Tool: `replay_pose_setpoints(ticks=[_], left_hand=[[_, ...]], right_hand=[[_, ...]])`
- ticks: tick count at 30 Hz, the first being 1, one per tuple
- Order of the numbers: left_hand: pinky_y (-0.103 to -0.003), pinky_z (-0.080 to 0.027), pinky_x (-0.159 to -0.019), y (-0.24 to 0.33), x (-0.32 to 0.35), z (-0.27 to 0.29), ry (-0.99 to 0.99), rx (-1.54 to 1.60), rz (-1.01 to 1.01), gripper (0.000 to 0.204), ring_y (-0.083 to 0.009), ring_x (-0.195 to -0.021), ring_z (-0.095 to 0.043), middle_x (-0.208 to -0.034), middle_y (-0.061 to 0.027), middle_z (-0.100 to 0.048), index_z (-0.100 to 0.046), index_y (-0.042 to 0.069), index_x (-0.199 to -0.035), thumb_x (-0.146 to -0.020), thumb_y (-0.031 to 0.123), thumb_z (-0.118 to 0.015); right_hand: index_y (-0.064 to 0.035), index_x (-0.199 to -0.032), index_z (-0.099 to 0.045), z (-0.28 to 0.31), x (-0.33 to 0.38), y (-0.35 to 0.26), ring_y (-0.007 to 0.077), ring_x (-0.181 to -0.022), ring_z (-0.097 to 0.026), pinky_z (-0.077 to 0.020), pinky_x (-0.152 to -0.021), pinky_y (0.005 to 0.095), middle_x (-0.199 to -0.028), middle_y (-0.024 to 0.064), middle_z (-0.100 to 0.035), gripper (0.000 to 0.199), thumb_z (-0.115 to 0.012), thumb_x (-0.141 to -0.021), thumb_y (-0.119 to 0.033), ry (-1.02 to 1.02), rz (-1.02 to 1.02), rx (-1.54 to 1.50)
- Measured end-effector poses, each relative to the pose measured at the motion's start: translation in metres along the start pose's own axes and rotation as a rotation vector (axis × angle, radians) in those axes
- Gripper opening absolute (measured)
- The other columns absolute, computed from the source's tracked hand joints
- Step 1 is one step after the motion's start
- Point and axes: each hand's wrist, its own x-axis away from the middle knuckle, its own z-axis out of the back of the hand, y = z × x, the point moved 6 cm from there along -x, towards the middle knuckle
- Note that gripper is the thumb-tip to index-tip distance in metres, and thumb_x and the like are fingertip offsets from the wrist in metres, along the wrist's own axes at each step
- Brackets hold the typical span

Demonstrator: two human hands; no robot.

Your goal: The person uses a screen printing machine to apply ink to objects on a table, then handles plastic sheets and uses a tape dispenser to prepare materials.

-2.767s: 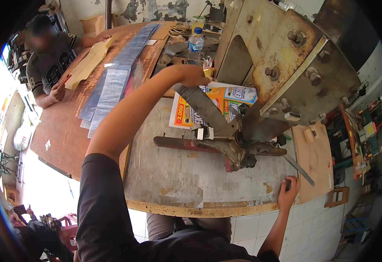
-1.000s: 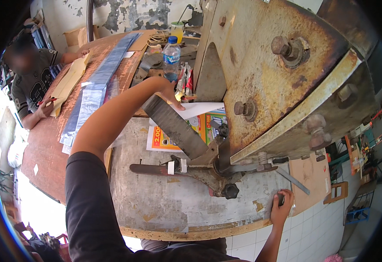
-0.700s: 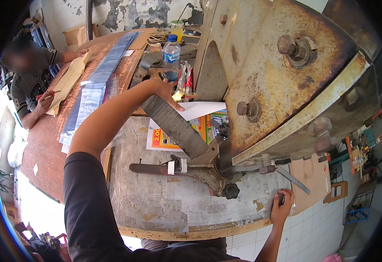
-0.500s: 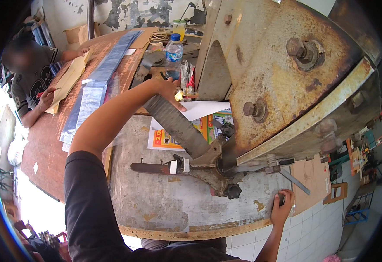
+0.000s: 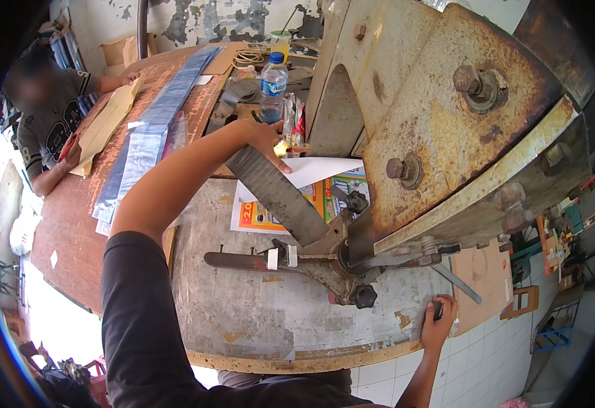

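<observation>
My left hand [image 5: 268,141] reaches past the upper end of a flat grey metal bar [image 5: 280,196]. Its thumb and a finger are spread apart, the thumb over a white sheet [image 5: 321,170]; the other fingers are partly hidden. Below the sheet lies a colourful printed sheet [image 5: 260,215]. At the table's front right edge, my right hand [image 5: 439,321] is closed around a small dark object [image 5: 438,311], whose kind I cannot make out. Between my hands stands a metal bracket with a black knob [image 5: 364,296] and a dark narrow arm [image 5: 239,261].
A large rusty machine body [image 5: 447,129] with big bolts overhangs the worktable [image 5: 243,313]. A water bottle [image 5: 273,88] stands beyond my left hand. Across the left table, a person [image 5: 52,129] handles a yellowish sheet [image 5: 110,122]. Brown cardboard [image 5: 481,279] and a metal strip [image 5: 457,284] lie at right.
The view has shifted slightly. Both my hands keep their places; the other person's pen hand has moved a little.
</observation>
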Motion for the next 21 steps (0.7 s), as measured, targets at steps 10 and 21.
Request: replay_pose_setpoints(ticks=[10,21], left_hand=[[-0.051,-0.023,-0.131,-0.02,-0.013,-0.011,0.041,-0.056,0.015,0.118,-0.0473,-0.163,-0.014,-0.175,-0.0302,-0.018,-0.043,0.019,-0.165,-0.076,0.092,-0.066],[-0.042,-0.05,-0.111,0.0,0.044,0.04,0.341,0.001,-0.004,0.092,-0.0369,-0.126,-0.067,-0.134,-0.0219,-0.071,-0.071,-0.003,-0.13,-0.071,0.065,-0.09]], right_hand=[[-0.0057,-0.108,-0.063,0.0,-0.001,-0.003,0.0364,-0.124,-0.055,-0.0399,-0.111,0.0479,-0.125,0.0145,-0.06,0.016,-0.069,-0.094,-0.009,-0.011,-0.022,0.003],[-0.006,-0.108,-0.063,-0.001,-0.001,-0.002,0.0366,-0.125,-0.056,-0.0403,-0.111,0.0477,-0.126,0.0142,-0.061,0.016,-0.07,-0.094,-0.008,-0.003,-0.009,0.004]])
